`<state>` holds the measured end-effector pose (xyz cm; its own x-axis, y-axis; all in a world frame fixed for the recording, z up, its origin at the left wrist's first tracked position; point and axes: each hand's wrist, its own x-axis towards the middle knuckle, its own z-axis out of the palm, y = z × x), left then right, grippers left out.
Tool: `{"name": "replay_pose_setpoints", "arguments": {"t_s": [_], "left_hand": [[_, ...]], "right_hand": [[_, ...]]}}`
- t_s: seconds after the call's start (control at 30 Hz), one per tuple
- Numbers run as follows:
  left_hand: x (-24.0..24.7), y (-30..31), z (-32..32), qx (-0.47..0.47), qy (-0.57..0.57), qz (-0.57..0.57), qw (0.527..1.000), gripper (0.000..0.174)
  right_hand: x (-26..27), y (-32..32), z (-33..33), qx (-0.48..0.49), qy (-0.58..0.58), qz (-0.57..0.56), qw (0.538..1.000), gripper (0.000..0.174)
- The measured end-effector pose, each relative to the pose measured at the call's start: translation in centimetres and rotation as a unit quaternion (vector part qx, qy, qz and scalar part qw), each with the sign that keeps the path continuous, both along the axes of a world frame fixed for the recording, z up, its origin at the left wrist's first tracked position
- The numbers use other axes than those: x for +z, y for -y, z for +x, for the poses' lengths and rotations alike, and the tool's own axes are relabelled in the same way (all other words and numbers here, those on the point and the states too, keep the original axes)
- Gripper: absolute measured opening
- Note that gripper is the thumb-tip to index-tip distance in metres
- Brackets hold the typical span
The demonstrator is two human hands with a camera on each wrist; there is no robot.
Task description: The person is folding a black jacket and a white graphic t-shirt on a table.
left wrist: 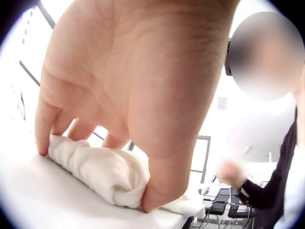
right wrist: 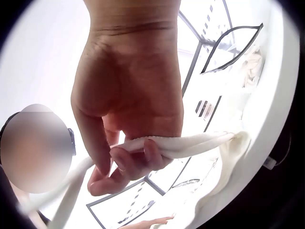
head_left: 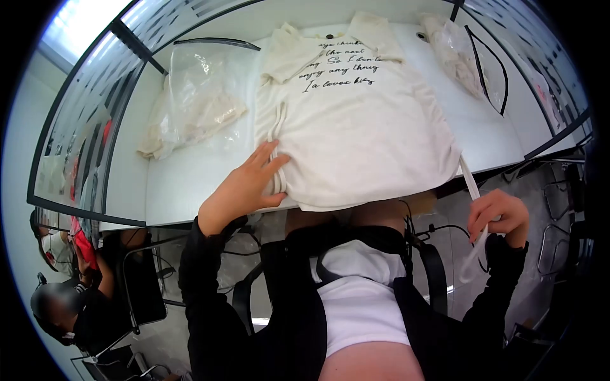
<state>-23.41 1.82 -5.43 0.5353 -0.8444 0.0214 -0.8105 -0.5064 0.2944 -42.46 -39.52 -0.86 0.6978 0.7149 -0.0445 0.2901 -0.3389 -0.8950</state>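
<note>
A cream shirt (head_left: pixel 375 146) with black script lies spread on the white table, its lower hem at the front edge. At its left side, my left hand (head_left: pixel 244 181) grips a bunched strip of the fabric. The left wrist view shows this white roll (left wrist: pixel 105 167) between the thumb and fingers, down on the tabletop. Off the table's front right, my right hand (head_left: pixel 502 213) holds a narrow white fabric strap (head_left: pixel 470 178). One end runs up to the shirt's lower right corner. In the right wrist view the strap (right wrist: pixel 190 145) passes through curled fingers, its loose part hanging below.
Clear plastic bags with cream garments lie on the table, one at the left (head_left: pixel 197 111), another at the back right (head_left: pixel 454 57). Black-framed partitions (head_left: pixel 117 120) enclose the table. A person (head_left: pixel 82 311) sits beyond the left side. Chairs and cables stand below.
</note>
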Motion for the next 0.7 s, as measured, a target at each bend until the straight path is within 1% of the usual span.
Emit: {"name": "replay_pose_setpoints", "arguments": {"t_s": [0.03,0.07,0.1,0.13,0.17,0.2,0.27,0.3,0.33,0.4,0.43,0.53,0.57,0.67,0.7], "left_hand": [[0.2,0.1,0.0,0.006,-0.020,0.003,1.000,0.056],[0.2,0.2,0.0,0.006,-0.017,-0.001,1.000,0.056],[0.1,0.1,0.1,0.006,-0.016,-0.005,1.000,0.056],[0.0,0.0,0.0,0.007,-0.017,-0.007,1.000,0.056],[0.0,0.0,-0.1,0.006,-0.014,-0.010,1.000,0.056],[0.0,0.0,-0.3,0.013,-0.012,-0.012,1.000,0.056],[0.1,-0.1,-0.8,0.026,-0.008,-0.015,1.000,0.055],[0.2,-0.1,-1.1,0.032,-0.001,-0.018,0.999,0.056],[0.4,-0.2,-1.3,0.034,0.012,-0.026,0.999,0.057],[0.8,-0.5,-1.9,0.038,0.039,-0.040,0.998,0.057],[0.9,-0.7,-2.3,0.049,0.052,-0.040,0.997,0.058],[1.4,-1.6,-3.4,0.092,0.039,-0.024,0.995,0.056],[1.1,-1.9,-3.6,0.097,0.049,-0.046,0.993,0.050],[0.6,-2.4,-3.7,0.101,0.014,-0.051,0.993,0.041],[0.4,-2.5,-3.6,0.093,0.014,-0.060,0.994,0.039]], "right_hand": [[0.7,-0.4,0.3,-0.019,0.014,0.030,0.999,0.021],[1.1,-0.2,0.8,-0.032,0.032,0.054,0.997,0.013],[0.5,0.6,1.2,-0.073,0.053,0.096,0.991,0.009],[0.1,0.8,2.2,-0.194,0.047,0.118,0.973,0.011],[-0.4,1.0,3.2,-0.319,0.038,0.150,0.935,0.014],[-0.8,1.2,4.2,-0.429,0.031,0.189,0.883,0.019],[0.0,1.3,7.8,-0.469,-0.005,0.242,0.850,0.023],[-0.9,2.5,9.7,-0.504,-0.026,0.221,0.835,0.032],[-2.3,3.2,11.1,-0.542,0.029,0.137,0.829,0.036],[-5.4,4.4,13.1,-0.599,0.138,-0.034,0.788,0.044],[-5.7,4.4,13.2,-0.575,0.226,-0.193,0.762,0.052],[-5.8,3.7,11.3,-0.510,0.312,-0.256,0.760,0.050],[-5.5,2.8,10.5,-0.506,0.285,-0.203,0.788,0.043],[-4.4,0.8,7.7,-0.425,0.236,-0.141,0.862,0.035],[-3.6,0.1,6.7,-0.385,0.253,-0.169,0.871,0.033]]}}
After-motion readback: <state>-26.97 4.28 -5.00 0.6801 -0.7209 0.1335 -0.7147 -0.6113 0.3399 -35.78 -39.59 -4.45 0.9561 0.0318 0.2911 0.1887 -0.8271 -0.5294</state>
